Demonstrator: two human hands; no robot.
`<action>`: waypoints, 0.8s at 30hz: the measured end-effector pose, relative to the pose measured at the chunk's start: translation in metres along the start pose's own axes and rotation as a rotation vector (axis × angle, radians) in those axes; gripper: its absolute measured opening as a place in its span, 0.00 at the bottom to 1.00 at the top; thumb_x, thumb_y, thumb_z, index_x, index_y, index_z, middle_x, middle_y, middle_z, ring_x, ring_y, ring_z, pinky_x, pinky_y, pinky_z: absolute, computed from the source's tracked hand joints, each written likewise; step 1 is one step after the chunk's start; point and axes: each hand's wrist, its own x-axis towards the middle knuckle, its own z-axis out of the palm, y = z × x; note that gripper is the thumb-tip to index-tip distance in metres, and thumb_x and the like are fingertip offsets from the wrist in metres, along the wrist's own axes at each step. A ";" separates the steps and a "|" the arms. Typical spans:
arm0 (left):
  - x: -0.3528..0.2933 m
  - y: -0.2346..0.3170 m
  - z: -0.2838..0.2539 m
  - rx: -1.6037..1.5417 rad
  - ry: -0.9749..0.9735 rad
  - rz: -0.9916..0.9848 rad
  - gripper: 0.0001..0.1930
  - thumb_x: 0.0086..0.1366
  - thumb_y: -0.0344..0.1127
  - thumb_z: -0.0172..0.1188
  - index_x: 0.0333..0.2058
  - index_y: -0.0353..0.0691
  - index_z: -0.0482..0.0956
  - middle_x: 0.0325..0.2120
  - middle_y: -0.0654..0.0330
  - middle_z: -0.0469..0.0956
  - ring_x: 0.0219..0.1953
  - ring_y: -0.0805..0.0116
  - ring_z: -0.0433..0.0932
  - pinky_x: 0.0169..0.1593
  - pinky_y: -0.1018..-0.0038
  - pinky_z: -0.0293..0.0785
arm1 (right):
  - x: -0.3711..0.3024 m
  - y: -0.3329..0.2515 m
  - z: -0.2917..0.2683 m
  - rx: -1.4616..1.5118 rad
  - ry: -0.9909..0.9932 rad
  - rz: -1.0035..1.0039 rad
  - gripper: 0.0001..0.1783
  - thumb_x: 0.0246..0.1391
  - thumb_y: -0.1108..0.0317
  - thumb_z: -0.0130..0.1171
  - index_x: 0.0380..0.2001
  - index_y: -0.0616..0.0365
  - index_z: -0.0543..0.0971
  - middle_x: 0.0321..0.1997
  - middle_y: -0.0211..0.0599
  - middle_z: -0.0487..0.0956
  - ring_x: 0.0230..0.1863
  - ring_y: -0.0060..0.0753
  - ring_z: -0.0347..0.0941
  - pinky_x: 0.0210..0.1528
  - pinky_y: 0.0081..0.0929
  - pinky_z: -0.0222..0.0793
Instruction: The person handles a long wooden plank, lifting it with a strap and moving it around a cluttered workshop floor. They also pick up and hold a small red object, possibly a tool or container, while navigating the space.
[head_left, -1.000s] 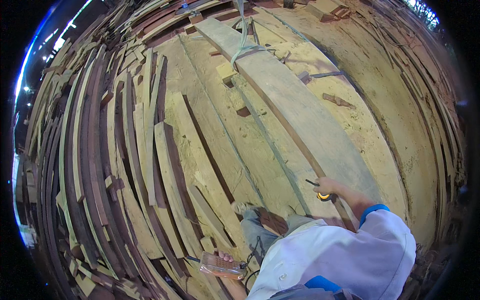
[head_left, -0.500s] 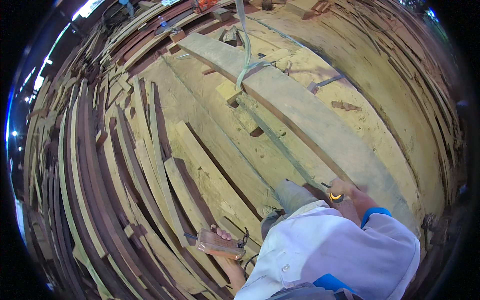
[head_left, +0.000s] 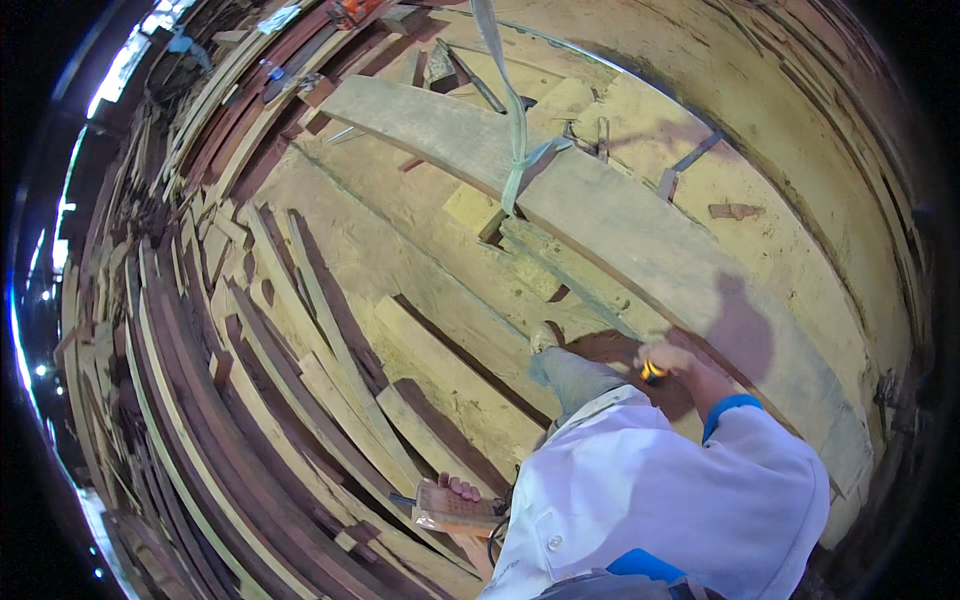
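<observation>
My left hand [head_left: 462,488], low in the head view, is closed around a brown rectangular block-like thing [head_left: 445,508] with a shiny clear covering. A dark stub sticks out of its left end. My right hand [head_left: 668,358] is closed on a small yellow-and-black tool [head_left: 653,371], whose kind I cannot make out. It hangs by the near edge of a long thick plank [head_left: 620,225]; I cannot tell whether it touches the wood. A pale green lifting strap [head_left: 515,130] comes down from above to the plank's far half.
Long boards [head_left: 440,355] lie side by side on the sawdust-covered ground to my left. Wooden blocks [head_left: 472,210] sit beside the plank. Beyond it lie a dark bar [head_left: 695,153] and a wood scrap [head_left: 735,211]. My shoe [head_left: 545,337] is between boards and plank.
The view has swung, and my front shoe now shows farther forward. My shadow has come onto the plank. Both hands keep hold of their things.
</observation>
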 end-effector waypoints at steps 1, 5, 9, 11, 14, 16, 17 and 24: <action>0.019 0.014 0.016 0.005 -0.014 -0.019 0.26 0.73 0.56 0.37 0.50 0.38 0.70 0.30 0.54 0.75 0.27 0.56 0.74 0.34 0.59 0.73 | 0.024 -0.021 -0.023 0.240 0.057 0.004 0.07 0.44 0.66 0.60 0.26 0.57 0.80 0.25 0.33 0.78 0.29 0.27 0.71 0.33 0.33 0.65; 0.084 0.062 0.075 0.039 -0.036 -0.084 0.25 0.73 0.54 0.36 0.47 0.37 0.69 0.29 0.53 0.75 0.27 0.54 0.75 0.35 0.59 0.74 | 0.126 -0.128 -0.115 0.739 0.218 0.149 0.11 0.47 0.62 0.60 0.30 0.57 0.82 0.28 0.34 0.79 0.29 0.32 0.73 0.31 0.34 0.66; 0.151 0.106 0.117 0.093 -0.036 -0.133 0.24 0.73 0.54 0.36 0.45 0.37 0.69 0.28 0.52 0.75 0.27 0.54 0.74 0.34 0.59 0.73 | 0.197 -0.218 -0.178 0.858 0.347 0.164 0.15 0.46 0.59 0.65 0.32 0.58 0.80 0.28 0.34 0.77 0.29 0.31 0.71 0.29 0.36 0.66; 0.184 0.126 0.127 0.100 -0.028 -0.161 0.24 0.73 0.54 0.35 0.45 0.37 0.69 0.28 0.52 0.74 0.27 0.54 0.74 0.34 0.58 0.73 | 0.224 -0.248 -0.188 0.970 0.436 0.249 0.16 0.44 0.59 0.67 0.32 0.60 0.79 0.28 0.35 0.76 0.28 0.30 0.71 0.28 0.35 0.66; 0.245 0.162 0.131 0.092 -0.055 -0.232 0.24 0.73 0.53 0.36 0.47 0.37 0.69 0.29 0.51 0.74 0.28 0.52 0.74 0.36 0.56 0.72 | 0.262 -0.272 -0.177 0.991 0.577 0.299 0.19 0.44 0.59 0.67 0.33 0.65 0.79 0.29 0.36 0.77 0.31 0.30 0.70 0.31 0.34 0.63; 0.297 0.191 0.127 0.069 -0.143 -0.328 0.24 0.73 0.53 0.36 0.48 0.38 0.69 0.30 0.50 0.74 0.29 0.51 0.74 0.37 0.55 0.72 | 0.284 -0.270 -0.164 1.002 0.532 0.317 0.16 0.43 0.62 0.68 0.31 0.63 0.80 0.27 0.37 0.77 0.27 0.31 0.71 0.29 0.34 0.66; 0.322 0.204 0.125 0.102 -0.171 -0.337 0.25 0.74 0.54 0.34 0.49 0.38 0.70 0.30 0.52 0.74 0.29 0.53 0.73 0.37 0.56 0.72 | 0.293 -0.266 -0.155 0.977 0.549 0.339 0.14 0.42 0.63 0.68 0.30 0.61 0.81 0.26 0.37 0.77 0.26 0.31 0.72 0.28 0.34 0.67; 0.487 0.320 0.149 0.137 -0.198 -0.416 0.28 0.74 0.55 0.33 0.50 0.37 0.71 0.30 0.51 0.76 0.25 0.55 0.71 0.33 0.57 0.72 | 0.339 -0.257 -0.124 0.659 0.734 0.497 0.12 0.45 0.61 0.66 0.25 0.60 0.82 0.21 0.32 0.78 0.21 0.28 0.72 0.26 0.33 0.66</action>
